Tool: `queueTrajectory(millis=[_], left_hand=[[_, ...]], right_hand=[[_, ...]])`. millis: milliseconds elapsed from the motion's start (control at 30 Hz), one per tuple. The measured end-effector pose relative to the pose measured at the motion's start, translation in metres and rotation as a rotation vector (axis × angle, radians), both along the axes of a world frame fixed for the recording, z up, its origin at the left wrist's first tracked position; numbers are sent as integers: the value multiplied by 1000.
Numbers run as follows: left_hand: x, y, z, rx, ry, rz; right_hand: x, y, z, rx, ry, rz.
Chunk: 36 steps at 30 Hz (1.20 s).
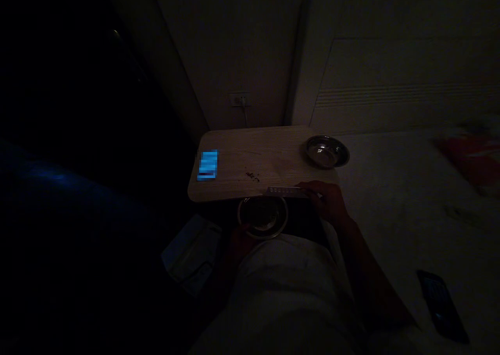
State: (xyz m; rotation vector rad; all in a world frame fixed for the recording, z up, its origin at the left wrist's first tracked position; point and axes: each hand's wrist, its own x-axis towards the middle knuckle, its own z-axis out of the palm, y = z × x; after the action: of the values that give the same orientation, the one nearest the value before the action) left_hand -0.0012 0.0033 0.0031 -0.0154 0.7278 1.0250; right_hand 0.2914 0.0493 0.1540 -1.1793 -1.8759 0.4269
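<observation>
In dim light, my right hand (pixel 326 201) is closed around the handle of a knife (pixel 283 190), whose blade has a row of holes and points left along the table's front edge. My left hand (pixel 239 240) grips the rim of a metal bowl (pixel 283 225), held just below that edge and close to my body. Small dark scraps (pixel 252 176) lie on the light wooden tabletop (pixel 234 144), a little beyond the blade. A second metal bowl (pixel 327 152) stands at the table's right end. Whatever is inside the held bowl is too dark to make out.
A lit, blurred screen (pixel 208 165) lies at the table's left end. Behind the table is a wall socket (pixel 239 99) with a plugged-in cable. A dark phone (pixel 441 305) and a red cloth-like item (pixel 469 160) rest on the pale surface at right. A pale bag-like object (pixel 193 251) is at lower left.
</observation>
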Motion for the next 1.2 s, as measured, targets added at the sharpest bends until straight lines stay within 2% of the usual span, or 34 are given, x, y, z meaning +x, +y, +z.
queueTrajectory(millis=[100, 200, 367, 500, 667, 833, 1033, 1200], left_hand=[[0, 0, -2, 13, 15, 19], [1, 0, -2, 1, 13, -16], [3, -3, -1, -7, 68, -13], [6, -1, 8, -30, 47, -27], [6, 0, 18, -44, -28, -36], [5, 1, 10, -43, 36, -12], [7, 1, 1, -25, 62, 2], [6, 0, 4, -31, 88, 47]], right_hand=[[-1, -1, 3, 1, 12, -11], [-5, -1, 4, -7, 15, -10], [-15, 1, -2, -30, 54, -24], [-19, 6, -8, -67, 68, -98], [-18, 8, -7, -65, 126, -196], [-30, 10, -8, -74, 205, -239], [-62, 10, -21, -89, 195, -222], [-55, 15, -31, -108, 188, -329]])
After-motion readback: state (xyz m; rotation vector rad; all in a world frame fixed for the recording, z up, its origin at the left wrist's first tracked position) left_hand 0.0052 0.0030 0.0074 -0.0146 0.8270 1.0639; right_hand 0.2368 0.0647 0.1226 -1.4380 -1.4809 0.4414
